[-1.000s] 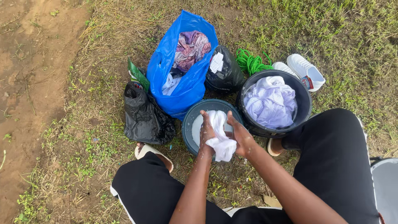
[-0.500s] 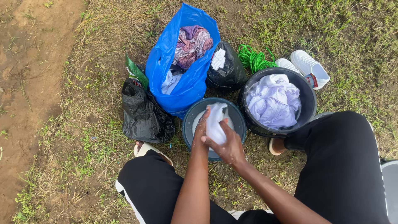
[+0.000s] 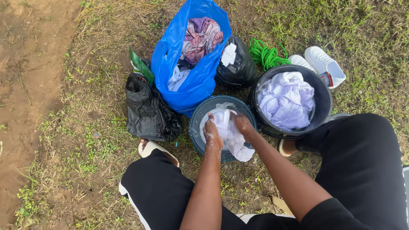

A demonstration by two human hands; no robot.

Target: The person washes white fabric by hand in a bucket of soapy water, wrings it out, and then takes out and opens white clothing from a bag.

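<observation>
Outdoors in flat daylight; patchy grass (image 3: 362, 25) with dry straw covers the ground beyond and to the right of the hands; a strip of bare brown dirt (image 3: 25, 85) runs well to their left; sparse weeds edge it.

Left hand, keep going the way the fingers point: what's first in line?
The left hand points up-frame, already gripping the white cloth; beyond it comes the small basin's soapy water, then probably the blue bag. Depth unclear.
</observation>
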